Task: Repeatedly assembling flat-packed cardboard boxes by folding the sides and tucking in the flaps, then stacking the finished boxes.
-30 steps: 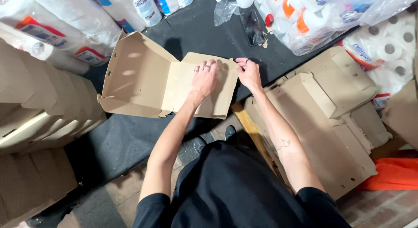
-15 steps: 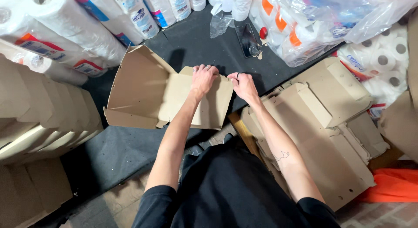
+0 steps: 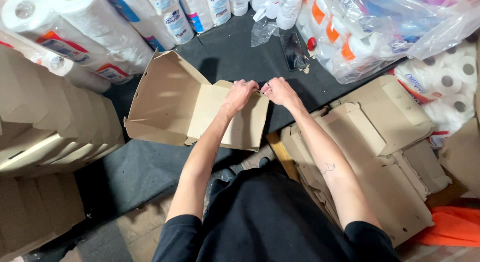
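The dark surface [image 3: 225,52] carried the work, with wrapped paper rolls [image 3: 115,42] along its far edge, folded boxes stacked [image 3: 55,122] to your left and flat blanks [image 3: 380,157] to your right. The brown cardboard box [image 3: 165,99] lay open in the middle of it, directly ahead of you, its long axis running left to right; the raised lid panel pointed up and away to the far left, the shallow tray toward you. Judged light, thin and only moderately stiff: it would crease if pinched mid-panel, so hold was best taken at folded edges and corners. Your left hand [image 3: 239,94] and right hand [image 3: 280,91] met at the tray's far right corner, fingers [image 3: 250,85] curled closed on the cardboard flap there.
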